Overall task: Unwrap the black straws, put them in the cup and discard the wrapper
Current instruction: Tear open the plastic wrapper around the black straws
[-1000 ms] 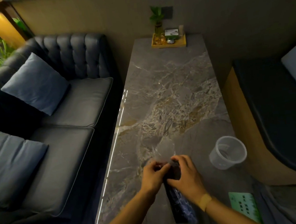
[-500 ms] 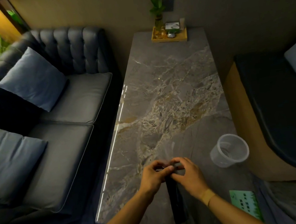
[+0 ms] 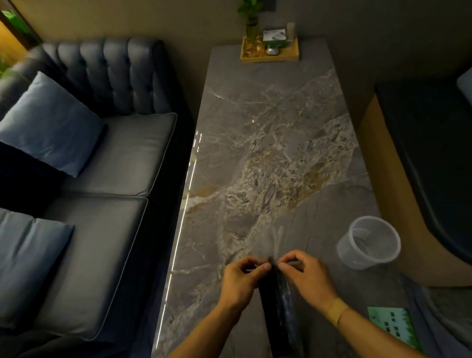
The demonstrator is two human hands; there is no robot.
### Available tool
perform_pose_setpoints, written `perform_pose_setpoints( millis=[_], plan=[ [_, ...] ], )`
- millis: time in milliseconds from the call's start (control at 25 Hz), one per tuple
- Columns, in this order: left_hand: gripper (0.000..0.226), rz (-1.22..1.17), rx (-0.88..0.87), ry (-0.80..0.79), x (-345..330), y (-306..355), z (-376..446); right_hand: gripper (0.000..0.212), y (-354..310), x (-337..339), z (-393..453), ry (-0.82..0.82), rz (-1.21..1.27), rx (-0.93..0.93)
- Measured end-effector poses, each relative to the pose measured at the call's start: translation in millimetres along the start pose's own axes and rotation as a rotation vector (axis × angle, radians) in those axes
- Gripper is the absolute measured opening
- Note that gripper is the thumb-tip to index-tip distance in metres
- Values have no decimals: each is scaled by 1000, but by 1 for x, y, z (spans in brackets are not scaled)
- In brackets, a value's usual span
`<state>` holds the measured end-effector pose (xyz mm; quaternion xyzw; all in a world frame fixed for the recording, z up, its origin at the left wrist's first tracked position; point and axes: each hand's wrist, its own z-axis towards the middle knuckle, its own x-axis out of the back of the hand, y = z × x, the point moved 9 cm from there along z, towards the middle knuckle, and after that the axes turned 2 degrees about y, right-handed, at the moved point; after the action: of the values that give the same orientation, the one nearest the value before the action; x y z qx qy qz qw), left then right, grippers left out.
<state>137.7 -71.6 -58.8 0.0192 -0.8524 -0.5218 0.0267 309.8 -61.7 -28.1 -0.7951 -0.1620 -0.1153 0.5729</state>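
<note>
A bundle of black straws (image 3: pixel 271 306) in a clear plastic wrapper (image 3: pixel 287 301) stands upright over the near end of the marble table (image 3: pixel 269 146). My left hand (image 3: pixel 242 280) pinches the wrapper's top from the left. My right hand (image 3: pixel 306 276) pinches it from the right, thumbs nearly touching. Loose clear film (image 3: pixel 267 239) fans up above my fingers. A translucent plastic cup (image 3: pixel 369 242) stands empty on the table to the right of my right hand.
A green card (image 3: pixel 395 322) lies at the table's near right corner. A wooden tray (image 3: pixel 269 52) with a plant in a vase sits at the far end. A dark sofa (image 3: pixel 96 164) with blue cushions runs along the left, a bench (image 3: pixel 446 171) on the right.
My hands have shifted from clasping the bundle's top to pinching the wrapper on either side and drawing slightly apart. The straws now stand more upright.
</note>
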Motion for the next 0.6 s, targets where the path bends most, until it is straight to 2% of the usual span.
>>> perform_pose_setpoints(
  millis=[80, 200, 280, 400, 480, 600],
  plan=[
    [9, 55, -30, 17, 3, 1, 4, 8, 2, -3, 0, -40, 29, -33],
    [4, 124, -89, 15, 1, 6, 9, 43, 0, -15, -2, -85, 109, -85],
    [7, 180, -134, 2, -2, 10, 11, 51, -3, -14, 1, -20, 63, -103],
    [4, 203, -141, -10, -5, 13, 13, 21, -5, 3, 8, 118, -79, -69],
    [11, 193, -111, -13, -1, 13, 17, 6, -2, 16, 13, 167, -66, -73],
    [15, 129, -37, -26, 9, 12, 23, 15, 3, 29, 20, 127, 167, -132]
  ],
)
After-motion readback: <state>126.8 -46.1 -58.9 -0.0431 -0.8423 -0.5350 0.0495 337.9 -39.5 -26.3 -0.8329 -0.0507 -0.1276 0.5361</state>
